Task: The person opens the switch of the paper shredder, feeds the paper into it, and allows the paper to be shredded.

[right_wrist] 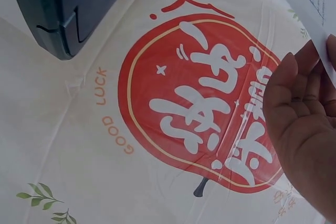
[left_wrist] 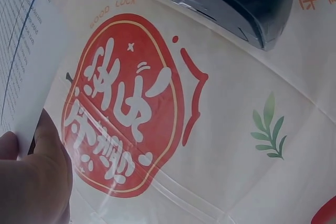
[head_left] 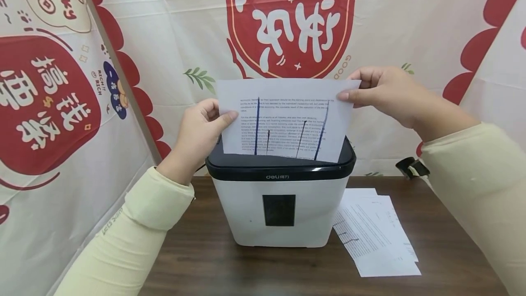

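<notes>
Head, wrist views — all toward backdrop (head_left: pixel 185 22)

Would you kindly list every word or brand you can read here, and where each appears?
"deli得力": on the black lid
"GOOD LUCK": on the back cloth
"0% Lucky" (partly cut off): on the left cloth
"RICH!! RICH": on the left cloth
"搞钱要紧": on the left cloth
Too small or blurred to quote reliably: print on the held sheet and table sheets, left sleeve lettering. The back cloth's large characters: too stylised.
</notes>
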The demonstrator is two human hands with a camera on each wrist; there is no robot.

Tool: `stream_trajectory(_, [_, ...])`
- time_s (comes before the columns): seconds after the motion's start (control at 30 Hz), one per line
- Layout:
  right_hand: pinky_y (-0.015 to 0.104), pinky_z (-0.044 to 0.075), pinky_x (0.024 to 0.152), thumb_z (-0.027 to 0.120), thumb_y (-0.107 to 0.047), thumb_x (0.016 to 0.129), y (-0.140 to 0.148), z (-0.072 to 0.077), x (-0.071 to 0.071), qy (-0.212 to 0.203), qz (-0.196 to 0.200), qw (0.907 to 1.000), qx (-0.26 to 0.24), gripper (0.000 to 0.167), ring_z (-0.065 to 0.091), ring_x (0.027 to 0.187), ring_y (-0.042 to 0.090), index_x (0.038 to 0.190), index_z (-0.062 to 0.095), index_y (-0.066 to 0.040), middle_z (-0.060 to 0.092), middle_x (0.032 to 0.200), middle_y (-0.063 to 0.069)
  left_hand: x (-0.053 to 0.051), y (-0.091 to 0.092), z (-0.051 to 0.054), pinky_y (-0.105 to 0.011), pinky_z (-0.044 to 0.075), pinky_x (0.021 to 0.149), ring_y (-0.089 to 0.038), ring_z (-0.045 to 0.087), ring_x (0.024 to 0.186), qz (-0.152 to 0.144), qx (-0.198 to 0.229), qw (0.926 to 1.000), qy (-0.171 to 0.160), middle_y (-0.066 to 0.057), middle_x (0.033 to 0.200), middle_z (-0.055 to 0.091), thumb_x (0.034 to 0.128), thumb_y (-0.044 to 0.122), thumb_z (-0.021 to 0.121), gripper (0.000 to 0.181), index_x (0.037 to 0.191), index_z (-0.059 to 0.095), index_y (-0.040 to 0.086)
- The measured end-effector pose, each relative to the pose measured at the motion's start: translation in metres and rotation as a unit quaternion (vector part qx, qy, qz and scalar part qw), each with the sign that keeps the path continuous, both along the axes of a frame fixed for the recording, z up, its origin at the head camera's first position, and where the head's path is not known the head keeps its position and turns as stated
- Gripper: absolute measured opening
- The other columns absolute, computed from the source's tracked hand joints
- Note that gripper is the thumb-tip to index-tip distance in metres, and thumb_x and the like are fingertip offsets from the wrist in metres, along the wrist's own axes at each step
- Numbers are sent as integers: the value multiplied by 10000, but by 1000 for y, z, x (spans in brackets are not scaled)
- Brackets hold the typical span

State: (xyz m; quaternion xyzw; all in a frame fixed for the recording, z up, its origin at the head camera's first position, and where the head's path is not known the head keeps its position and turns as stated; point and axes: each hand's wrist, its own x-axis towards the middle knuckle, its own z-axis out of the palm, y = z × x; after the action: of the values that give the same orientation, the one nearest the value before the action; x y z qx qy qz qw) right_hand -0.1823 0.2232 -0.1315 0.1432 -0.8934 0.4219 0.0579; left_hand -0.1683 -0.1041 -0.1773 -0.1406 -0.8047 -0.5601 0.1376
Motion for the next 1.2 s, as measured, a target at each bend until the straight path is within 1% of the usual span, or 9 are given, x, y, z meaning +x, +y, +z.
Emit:
stream_trajectory(0.13, [310, 477, 844, 687, -278, 900, -3, 4, -7, 132, 82, 9999, -53, 329, 636, 932, 140, 1169, 650, -91, 698, 1017, -91, -5, -2, 0, -378, 556, 857, -223, 673, 933, 64, -150, 9999, -42, -91, 1088, 688, 929, 184, 652, 251, 1135, 646, 41])
stream_trajectory(0.23, [228, 505, 785, 691, -240, 899, -6, 6, -13, 210, 166, 9995, -187, 280, 639, 917, 131, 1128, 664, -81, 694, 1017, -93, -10, -3, 0, -369, 557, 848, -215, 670, 928, 149, -256, 9995, -50, -90, 1068, 690, 927, 186, 656, 235, 1113, 654, 43])
stream_trajectory(0.3, [213, 513, 768, 691, -233, 898, -8, 7, -15, 239, 191, 9993, -221, 272, 638, 921, 136, 1120, 667, -79, 689, 1037, -83, -13, -3, 0, -358, 555, 844, -210, 666, 926, 221, -305, 9993, -44, -90, 1057, 690, 926, 186, 658, 226, 1101, 658, 42])
stream_trajectory(0.47, [223, 509, 778, 686, -270, 898, -15, 8, -20, 249, 102, 9996, -90, 354, 619, 974, 166, 1197, 647, -83, 665, 1150, -10, -22, -6, -1, -322, 530, 853, -207, 640, 953, 343, -287, 9989, -114, -107, 1049, 677, 924, 173, 661, 224, 1092, 662, 25])
stream_trajectory(0.63, [224, 514, 798, 680, -281, 900, -22, 7, -28, 236, 61, 9997, -24, 404, 583, 1020, 189, 1239, 631, -66, 614, 1227, 62, -30, -9, -5, -372, 513, 914, -221, 626, 977, 343, -122, 9990, -248, -119, 1065, 670, 919, 141, 664, 226, 1105, 668, 14])
stream_trajectory(0.7, [228, 516, 806, 679, -271, 902, -25, 7, -30, 217, 78, 9997, -42, 394, 568, 1035, 196, 1230, 635, -57, 596, 1236, 73, -32, -11, -7, -397, 509, 935, -231, 630, 986, 338, -64, 9990, -278, -121, 1075, 671, 915, 128, 667, 233, 1120, 670, 17])
stream_trajectory(0.87, [229, 516, 801, 674, -255, 908, -28, 4, -36, 198, 73, 9998, -20, 376, 539, 1053, 202, 1218, 639, -47, 588, 1238, 87, -39, -13, -13, -389, 499, 951, -238, 627, 1016, 333, -109, 9989, -296, -117, 1111, 666, 914, 112, 664, 267, 1167, 664, 26])
stream_trajectory(1.07, [272, 530, 848, 669, -246, 910, -31, 1, -40, 222, 95, 9997, 99, 367, 560, 1050, 214, 1211, 643, -37, 598, 1243, 112, -45, -15, -19, -398, 500, 952, -252, 620, 1032, 292, -132, 9992, -250, -121, 1147, 637, 917, 86, 652, 288, 1197, 654, 16])
stream_trajectory(1.2, [231, 523, 812, 675, -238, 907, -32, -1, -42, 200, 139, 9997, 100, 346, 583, 1015, 216, 1181, 651, -28, 616, 1208, 115, -47, -16, -21, -398, 502, 954, -250, 620, 1034, 344, -205, 9987, -315, -118, 1138, 635, 919, 90, 650, 290, 1203, 653, 29])
